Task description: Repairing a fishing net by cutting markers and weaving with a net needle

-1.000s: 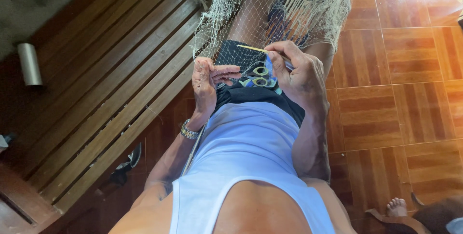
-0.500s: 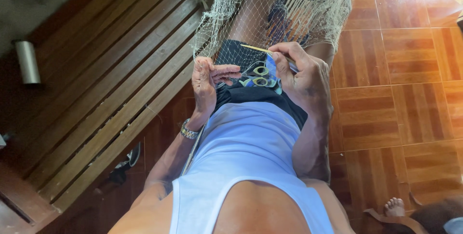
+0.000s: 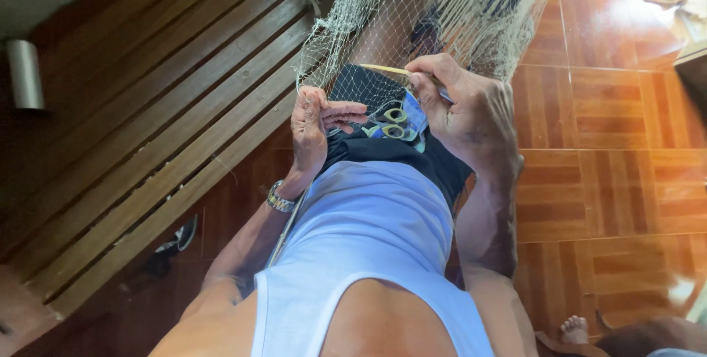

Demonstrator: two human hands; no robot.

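Head view looks down the person's chest to both hands working a pale fishing net (image 3: 434, 11) that hangs down over the lap. The left hand (image 3: 313, 129) is closed, pinching a fold of the mesh between thumb and fingers near the net's lower edge. The right hand (image 3: 464, 107) is closed around a thin yellowish netting needle (image 3: 383, 69), whose tip pokes leftward through the mesh just above the dark patterned shorts (image 3: 390, 125). The two hands sit near each other but apart, with the held stretch of net between them. A metal wristwatch (image 3: 280, 197) sits on the left wrist.

Risks, as I judge them: the needle tip lies close to the left fingertips, so a hard push could prick them. The mesh is fine and loose, so the needle may catch a wrong loop or snag, pulling the opening out of shape. If the left pinch slackens, the fold could slip and tension would go. The watch is close enough to the draped net to catch a strand. Whether twine runs off the needle cannot be told. A wooden slatted floor (image 3: 147, 107) lies to the left, glossy brown tiles (image 3: 611, 151) to the right.
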